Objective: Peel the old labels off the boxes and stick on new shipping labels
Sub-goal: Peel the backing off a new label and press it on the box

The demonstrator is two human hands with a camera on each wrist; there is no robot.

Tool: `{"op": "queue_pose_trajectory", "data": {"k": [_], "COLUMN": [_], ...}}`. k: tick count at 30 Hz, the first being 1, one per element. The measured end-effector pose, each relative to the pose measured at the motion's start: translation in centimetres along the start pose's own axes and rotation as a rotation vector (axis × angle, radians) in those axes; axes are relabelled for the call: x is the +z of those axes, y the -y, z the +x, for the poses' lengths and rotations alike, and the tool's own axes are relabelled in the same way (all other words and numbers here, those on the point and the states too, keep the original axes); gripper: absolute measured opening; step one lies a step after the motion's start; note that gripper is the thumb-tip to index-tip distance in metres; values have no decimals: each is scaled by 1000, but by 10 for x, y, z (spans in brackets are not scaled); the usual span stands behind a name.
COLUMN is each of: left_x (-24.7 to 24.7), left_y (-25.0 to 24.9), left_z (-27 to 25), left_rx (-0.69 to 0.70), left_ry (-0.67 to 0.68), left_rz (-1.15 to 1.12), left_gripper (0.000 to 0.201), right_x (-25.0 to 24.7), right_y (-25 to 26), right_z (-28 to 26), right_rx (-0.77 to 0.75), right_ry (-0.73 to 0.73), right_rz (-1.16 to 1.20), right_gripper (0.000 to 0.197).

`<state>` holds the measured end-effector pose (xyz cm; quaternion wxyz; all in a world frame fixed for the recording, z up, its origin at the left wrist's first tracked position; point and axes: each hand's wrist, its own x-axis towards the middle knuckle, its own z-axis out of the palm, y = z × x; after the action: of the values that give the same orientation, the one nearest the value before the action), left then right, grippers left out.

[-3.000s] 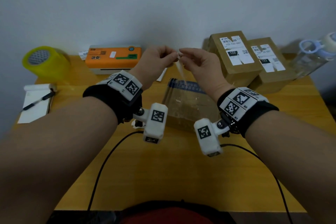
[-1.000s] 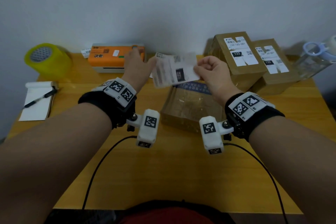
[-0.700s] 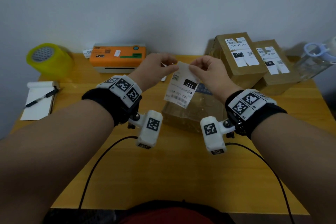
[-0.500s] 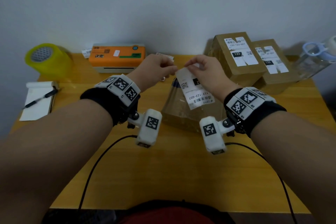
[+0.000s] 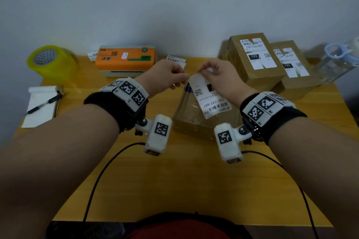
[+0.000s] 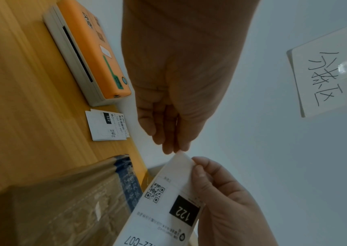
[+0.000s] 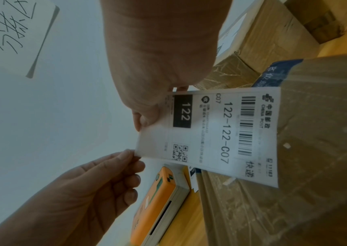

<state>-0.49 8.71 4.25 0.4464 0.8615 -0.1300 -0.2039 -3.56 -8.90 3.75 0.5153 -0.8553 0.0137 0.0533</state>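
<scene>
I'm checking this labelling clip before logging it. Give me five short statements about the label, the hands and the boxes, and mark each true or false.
1. The right hand pinches the top edge of the new label. True.
2. The left hand rests flat on the orange printer. False: it is raised, its fingertips at the label's top corner.
3. The label is already stuck flat on the near box. False: it hangs in the air above that box.
4. The two far boxes carry white labels. True.
5. A pen lies on the tape roll. False: it lies on the notepad.
</scene>
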Motion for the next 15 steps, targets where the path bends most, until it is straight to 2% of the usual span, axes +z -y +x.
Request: {"op": "queue_pose_trajectory", "data": {"k": [8, 15], "left_x": [1, 5], "left_y": [-2, -4], "left_z": [-1, -4], "left_rx": [-7, -48], "left_ry": [26, 75], "left_rz": [43, -128], "left_gripper": [11, 14], "right_x": [-1, -1], "right_y": [-1, -2], "right_z": [0, 1], "right_rx": [0, 21], "right_ry": [21, 2], "right_rz": [10, 10], "right_gripper": [7, 11]}}
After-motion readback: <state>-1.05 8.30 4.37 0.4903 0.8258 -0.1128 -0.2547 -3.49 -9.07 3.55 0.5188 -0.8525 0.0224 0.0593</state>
